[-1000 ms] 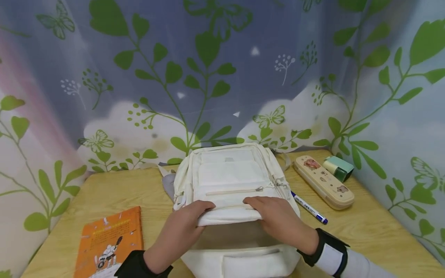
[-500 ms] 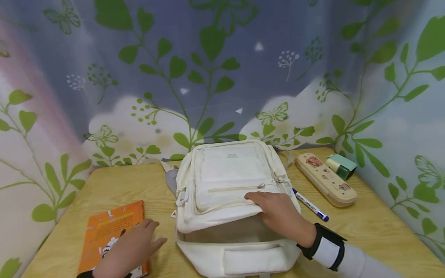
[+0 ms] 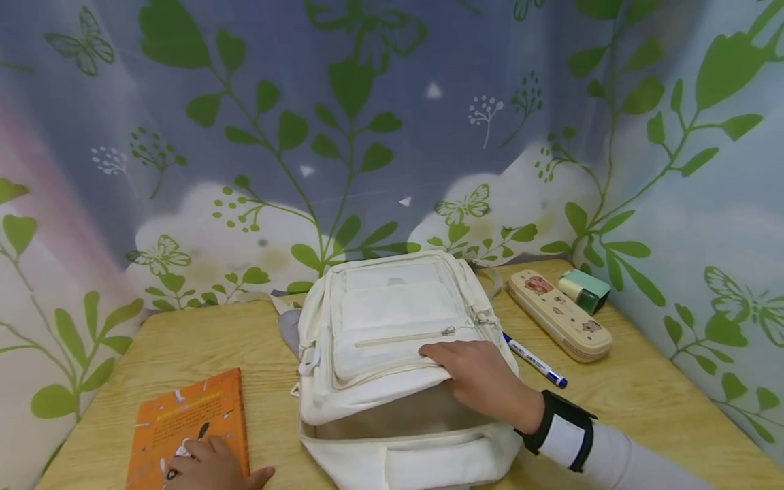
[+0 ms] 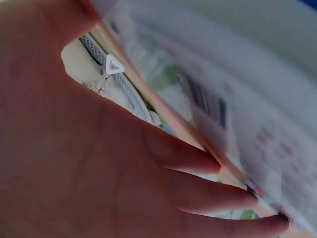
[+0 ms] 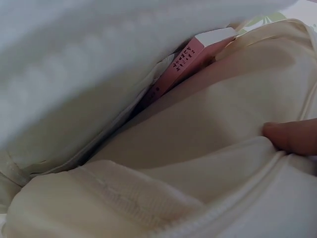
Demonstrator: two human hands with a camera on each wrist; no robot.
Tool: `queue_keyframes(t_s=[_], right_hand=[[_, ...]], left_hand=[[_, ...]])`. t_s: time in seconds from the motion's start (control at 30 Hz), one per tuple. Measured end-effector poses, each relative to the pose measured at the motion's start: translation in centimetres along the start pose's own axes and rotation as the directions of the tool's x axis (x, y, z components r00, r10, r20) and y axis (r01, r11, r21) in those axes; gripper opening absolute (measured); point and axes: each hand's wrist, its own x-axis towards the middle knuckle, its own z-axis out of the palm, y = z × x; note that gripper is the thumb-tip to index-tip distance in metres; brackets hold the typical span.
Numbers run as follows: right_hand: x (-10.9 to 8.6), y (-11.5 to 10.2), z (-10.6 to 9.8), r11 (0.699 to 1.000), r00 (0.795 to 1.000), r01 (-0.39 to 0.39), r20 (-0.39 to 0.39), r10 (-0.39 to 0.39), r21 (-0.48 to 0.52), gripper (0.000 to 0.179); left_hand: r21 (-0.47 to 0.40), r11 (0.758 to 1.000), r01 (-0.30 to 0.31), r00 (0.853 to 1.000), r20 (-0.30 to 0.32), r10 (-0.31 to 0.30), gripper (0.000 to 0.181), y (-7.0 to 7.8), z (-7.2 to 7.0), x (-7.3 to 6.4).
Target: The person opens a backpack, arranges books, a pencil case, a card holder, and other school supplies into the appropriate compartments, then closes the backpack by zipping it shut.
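In the head view, a white backpack lies unzipped at the middle of the table, its mouth gaping toward the person. My right hand pinches the upper edge of that opening. The right wrist view has a fingertip on the bag's pale lining, and a pink book inside. At the lower left, my left hand rests on an orange book with fingers spread and thumb past its right edge. From the left wrist, the fingertips meet the book's cover, which shows a blurred barcode.
Right of the bag lie a blue-and-white marker, a cream pencil case and a green box-like item. A leaf-printed curtain hangs behind the wooden table. A grey piece sticks out at the bag's left.
My left hand has let go of the backpack's edge and moved left and down onto the orange book. The right hand keeps its hold, and the bag's left edge has sagged.
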Motion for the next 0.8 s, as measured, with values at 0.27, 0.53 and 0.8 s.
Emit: queue_keyframes(t_s=[0.27,0.53,0.8], right_hand=[[0.1,0.0,-0.1,1.0,1.0,-0.001,-0.025,0.001,-0.018,0.054],[0.1,0.0,-0.1,1.0,1.0,-0.001,-0.022,0.001,-0.017,0.054],[0.0,0.0,0.2,1.0,0.999,-0.004,-0.047,0.003,-0.02,0.053]], left_hand=[[-0.055,0.986,-0.158,0.982,0.096,0.163,0.101,-1.1,-0.1,0.8],[-0.16,0.949,-0.272,0.961,0.003,0.276,0.088,-2.2,0.5,0.7],[-0.182,0.94,-0.289,0.957,-0.09,0.277,0.065,-1.4,0.6,0.6]])
